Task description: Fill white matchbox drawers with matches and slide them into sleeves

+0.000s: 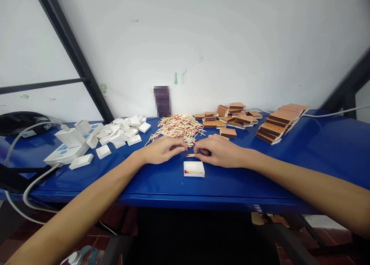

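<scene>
A small white matchbox tray (194, 169) lies on the blue table in front of me, with a few red-tipped matches along its near side. Just beyond it, my right hand (218, 151) pinches matches (190, 155) between thumb and fingers, their red heads pointing left. My left hand (164, 148) is opposite, fingers curled and thumb close to the fingertips at the near edge of the match pile (180, 126). Whatever those left fingertips may hold is hidden. Both hands are close together, not touching the tray.
White trays (118, 131) are heaped at left, beside a white box (65, 152) and cables. Brown matchbox sleeves (237, 116) lie at back right, with a leaning stack of them (280, 122) farther right. A blurred dark object (162, 101) stands against the wall.
</scene>
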Motion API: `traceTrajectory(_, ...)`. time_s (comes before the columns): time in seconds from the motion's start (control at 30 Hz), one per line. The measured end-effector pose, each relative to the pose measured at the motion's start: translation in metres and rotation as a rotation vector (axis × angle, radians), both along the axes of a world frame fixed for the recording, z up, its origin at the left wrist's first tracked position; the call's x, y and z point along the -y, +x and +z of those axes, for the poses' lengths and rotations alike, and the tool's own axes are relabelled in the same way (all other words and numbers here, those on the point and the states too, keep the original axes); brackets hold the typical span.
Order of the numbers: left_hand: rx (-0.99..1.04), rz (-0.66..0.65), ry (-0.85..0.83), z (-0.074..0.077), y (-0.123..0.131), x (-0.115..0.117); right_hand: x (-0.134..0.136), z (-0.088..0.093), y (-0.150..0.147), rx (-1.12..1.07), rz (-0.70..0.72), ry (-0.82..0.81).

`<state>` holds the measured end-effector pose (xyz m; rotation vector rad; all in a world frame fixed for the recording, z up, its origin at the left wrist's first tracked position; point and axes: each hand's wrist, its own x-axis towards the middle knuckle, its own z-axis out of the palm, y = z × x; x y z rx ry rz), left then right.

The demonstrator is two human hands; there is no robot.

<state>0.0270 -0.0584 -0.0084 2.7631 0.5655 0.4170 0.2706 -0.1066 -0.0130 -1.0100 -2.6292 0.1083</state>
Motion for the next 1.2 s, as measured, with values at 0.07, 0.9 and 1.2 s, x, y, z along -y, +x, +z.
traceTrajectory(0.07, 0.009, -0.012, 0.009, -0.001, 0.0, -0.001, -0.001, -0.001, 0.0, -0.013, 0.008, 0.009)
traceTrajectory(0.9, -0.033, -0.048, 0.192, 0.003, 0.008, 0.011, -0.003, -0.002, 0.003, 0.009, 0.02, -0.002)
traceTrajectory(1.2, -0.064, 0.023, 0.188, 0.003, 0.007, 0.009, -0.002, -0.001, 0.004, 0.018, -0.03, 0.004)
